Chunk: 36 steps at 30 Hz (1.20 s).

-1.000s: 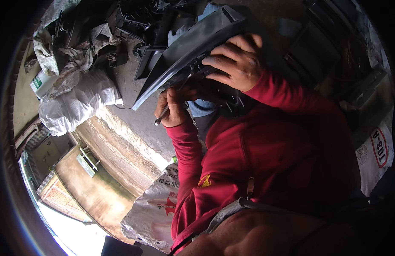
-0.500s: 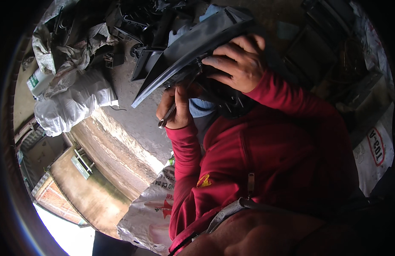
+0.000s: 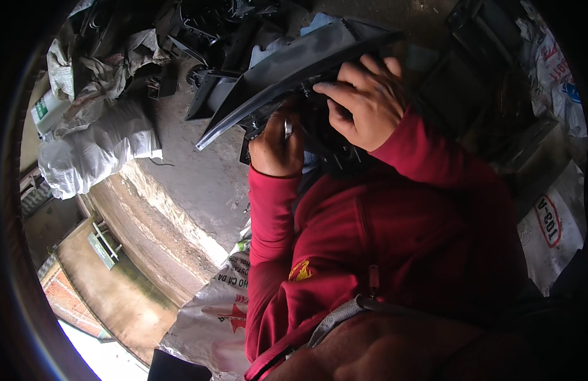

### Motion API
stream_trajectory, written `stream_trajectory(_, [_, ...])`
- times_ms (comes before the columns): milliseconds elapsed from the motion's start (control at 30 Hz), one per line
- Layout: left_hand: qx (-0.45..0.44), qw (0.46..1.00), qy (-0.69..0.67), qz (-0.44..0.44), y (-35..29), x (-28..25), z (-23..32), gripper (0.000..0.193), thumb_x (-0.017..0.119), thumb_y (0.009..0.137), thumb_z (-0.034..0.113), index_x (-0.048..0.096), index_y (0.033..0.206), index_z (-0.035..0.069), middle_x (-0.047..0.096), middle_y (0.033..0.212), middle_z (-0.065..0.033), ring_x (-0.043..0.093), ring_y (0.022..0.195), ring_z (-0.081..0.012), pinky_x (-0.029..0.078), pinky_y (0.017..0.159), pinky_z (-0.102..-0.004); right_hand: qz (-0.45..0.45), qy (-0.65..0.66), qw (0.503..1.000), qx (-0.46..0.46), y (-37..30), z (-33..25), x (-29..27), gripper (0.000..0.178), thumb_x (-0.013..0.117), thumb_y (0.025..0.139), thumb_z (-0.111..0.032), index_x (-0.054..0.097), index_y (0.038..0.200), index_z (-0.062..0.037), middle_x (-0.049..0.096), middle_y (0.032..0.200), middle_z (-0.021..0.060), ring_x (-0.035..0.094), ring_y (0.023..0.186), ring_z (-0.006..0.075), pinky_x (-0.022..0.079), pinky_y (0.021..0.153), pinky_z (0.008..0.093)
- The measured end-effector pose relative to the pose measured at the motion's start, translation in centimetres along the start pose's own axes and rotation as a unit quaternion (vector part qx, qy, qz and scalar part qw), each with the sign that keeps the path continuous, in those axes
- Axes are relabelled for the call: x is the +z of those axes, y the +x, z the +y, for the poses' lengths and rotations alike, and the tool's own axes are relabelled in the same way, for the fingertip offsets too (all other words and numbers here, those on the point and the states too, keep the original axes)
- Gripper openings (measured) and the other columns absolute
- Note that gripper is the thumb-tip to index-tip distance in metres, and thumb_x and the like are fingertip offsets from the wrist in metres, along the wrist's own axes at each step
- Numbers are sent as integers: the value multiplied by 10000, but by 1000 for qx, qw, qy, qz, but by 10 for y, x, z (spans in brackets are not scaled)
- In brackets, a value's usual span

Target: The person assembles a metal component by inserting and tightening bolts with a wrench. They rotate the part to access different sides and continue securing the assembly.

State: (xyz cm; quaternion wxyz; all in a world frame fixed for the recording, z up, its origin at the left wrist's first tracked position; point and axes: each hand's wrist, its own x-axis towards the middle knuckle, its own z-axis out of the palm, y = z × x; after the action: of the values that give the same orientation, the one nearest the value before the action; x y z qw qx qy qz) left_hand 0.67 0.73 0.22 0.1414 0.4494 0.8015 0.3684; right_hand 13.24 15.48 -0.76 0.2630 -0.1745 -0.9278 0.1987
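A large dark grey-black moulded panel [image 3: 294, 60] with a long curved edge tilts across my lap, its underside toward me. My left hand [image 3: 276, 147] is closed beneath its lower edge around a slim metal tool, whose shiny silvery end [image 3: 287, 129] shows between the fingers; the rest of the tool is hidden. Farther right, my right hand [image 3: 370, 105] lies against the panel's underside. Its fingers are spread, the index pointing toward small fittings, and I see nothing held in it. Deep shadow hides details of the underside.
Wrapped white bundles [image 3: 97, 149] lie on the left beside crumpled sacks [image 3: 110, 79]. More black parts [image 3: 221, 32] are heaped beyond the panel. A printed white sack [image 3: 211, 324] is by my left elbow, another [image 3: 554, 222] at the right. Grey floor [image 3: 186, 136] shows between.
My left hand has turned and moved slightly right, up under the panel, with the tool. My right hand has shifted a little right and down, its fingers spreading. The panel has tilted slightly.
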Motion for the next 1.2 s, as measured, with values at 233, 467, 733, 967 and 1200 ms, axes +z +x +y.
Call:
stream_trajectory(233, [-77, 984, -134, -91, 10, -7, 4, 352, 593, 888, 127, 580, 1217, 0, 673, 1060, -201, 674, 984, -285, 509, 824, -323, -112, 135, 983, 55, 9, -9, -3, 321, 621, 780, -108, 644, 1092, -38, 623, 669, 107, 596, 557, 268, 467, 569, 362])
stream_trajectory(467, [-131, 891, -422, -104, -4, -4, -5, 516, 580, 897, 149, 444, 1350, -57, 637, 997, -71, 568, 790, -107, 449, 705, -228, -237, 437, 838, 223, 9, -4, -14, 381, 568, 831, -78, 569, 1194, 38, 650, 671, 82, 640, 578, 137, 511, 562, 266])
stream_trajectory(733, [-166, 869, -445, -142, -11, -12, -9, 580, 572, 869, 132, 390, 1390, -47, 599, 878, -33, 455, 619, -25, 327, 535, -182, -246, 545, 767, 231, 4, 6, -9, 460, 525, 860, -41, 468, 1309, 43, 688, 885, 113, 664, 757, 150, 532, 687, 276])
stream_trajectory(967, [-29, 962, -260, -78, -9, -3, -18, 551, 586, 841, 93, 441, 1359, -25, 676, 986, -113, 657, 819, -176, 502, 715, -262, -235, 574, 756, 209, 0, 10, 3, 473, 559, 864, -42, 460, 1318, 45, 680, 895, 117, 660, 780, 153, 537, 738, 279])
stream_trajectory(1200, [2, 995, -89, -49, -7, -5, 1, 517, 607, 811, 83, 484, 1307, 11, 671, 1029, -199, 687, 931, -312, 537, 789, -346, -227, 568, 768, 190, -3, 9, 5, 470, 581, 871, -52, 475, 1325, 15, 669, 872, 91, 641, 770, 124, 529, 729, 261])
